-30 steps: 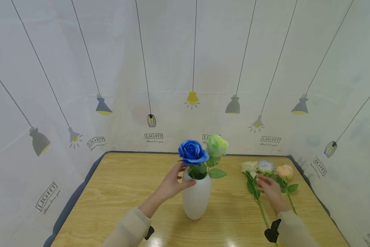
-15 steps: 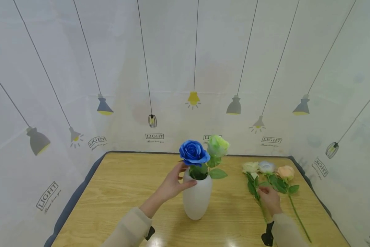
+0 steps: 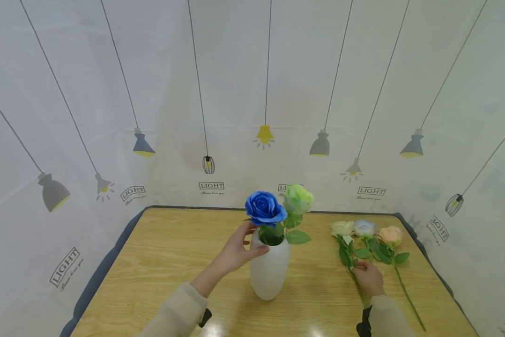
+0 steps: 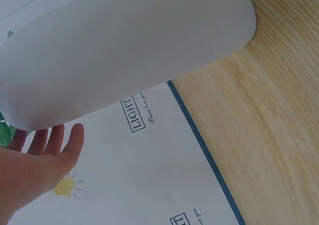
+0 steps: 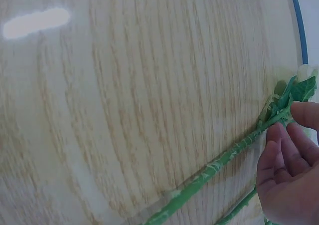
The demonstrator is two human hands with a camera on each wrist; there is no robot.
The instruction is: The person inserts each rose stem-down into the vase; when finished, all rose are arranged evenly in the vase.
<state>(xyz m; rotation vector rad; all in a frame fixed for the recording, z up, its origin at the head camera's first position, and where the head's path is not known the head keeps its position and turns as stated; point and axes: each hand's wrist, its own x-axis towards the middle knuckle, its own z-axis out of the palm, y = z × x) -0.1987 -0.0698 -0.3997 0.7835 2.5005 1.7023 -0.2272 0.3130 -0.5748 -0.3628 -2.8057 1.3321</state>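
A white vase (image 3: 269, 276) stands upright on the table, holding a blue rose (image 3: 264, 208) and a pale green flower (image 3: 298, 200). My left hand (image 3: 234, 252) grips the vase at its mouth, thumb in front and fingers round the left side. In the left wrist view, the fingertips touch the vase (image 4: 129, 50) near its rim. Over to the right, my right hand (image 3: 368, 277) pinches the green stem (image 5: 209, 171) of a cream flower (image 3: 342, 228) just below its leaves. That flower lies on the table, stem toward me.
Beside the cream flower lie a pale lilac flower (image 3: 364, 228) and a peach flower (image 3: 389, 235), stems toward the near side. The wooden table (image 3: 172, 262) has a dark edge, with a white lamp-printed sheet (image 3: 235, 93) behind and at the sides.
My right hand has slid down from the cream flower's head toward me and closed on its stem. The left hand keeps its grip on the vase.
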